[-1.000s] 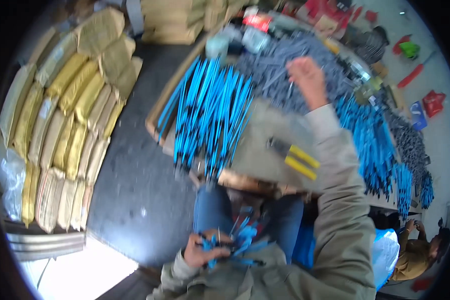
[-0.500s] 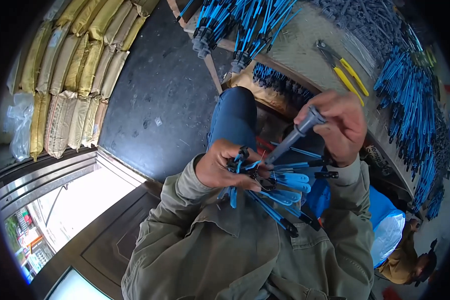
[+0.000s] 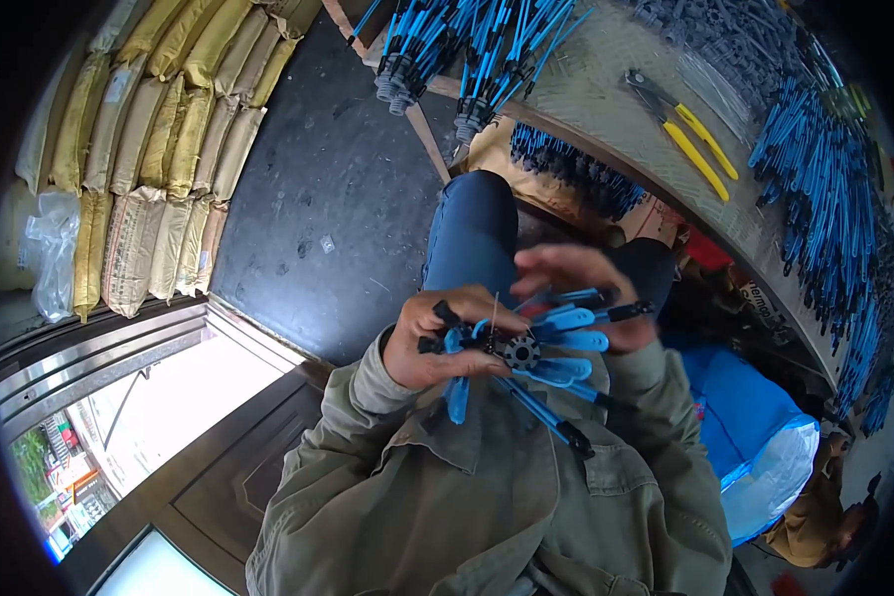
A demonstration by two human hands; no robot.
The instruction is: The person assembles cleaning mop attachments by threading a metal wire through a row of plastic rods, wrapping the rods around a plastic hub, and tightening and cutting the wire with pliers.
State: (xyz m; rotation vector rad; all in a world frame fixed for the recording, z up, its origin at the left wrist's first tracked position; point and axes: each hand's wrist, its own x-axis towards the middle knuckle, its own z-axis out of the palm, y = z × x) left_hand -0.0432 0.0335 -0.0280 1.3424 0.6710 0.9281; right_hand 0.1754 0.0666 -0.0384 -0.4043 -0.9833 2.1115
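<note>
In front of my chest, my left hand (image 3: 445, 343) is closed around a cluster of blue strips with black ends (image 3: 574, 341) that fan out toward the right. A dark grey round hub (image 3: 520, 352) with holes shows end-on beside my left thumb. A thin pale wire (image 3: 496, 316) sticks up between thumb and fingers. Just behind the fanned strips is my right hand (image 3: 594, 288), smeared by motion; the strips cover part of it, so whether it grips anything does not show.
A bench (image 3: 606, 109) at upper right carries yellow-handled cutters (image 3: 687, 139), heaps of blue strips (image 3: 829, 219) and grey parts (image 3: 725, 40). Blue-strip bundles (image 3: 487, 89) overhang its edge. Stacked sacks (image 3: 149, 129) stand left. A blue bag (image 3: 740, 417) lies right; another person (image 3: 819, 517) is beyond.
My right hand has moved left and down from above the cluster, and the grey tube it held no longer shows lengthwise. A round hub now faces up in the cluster.
</note>
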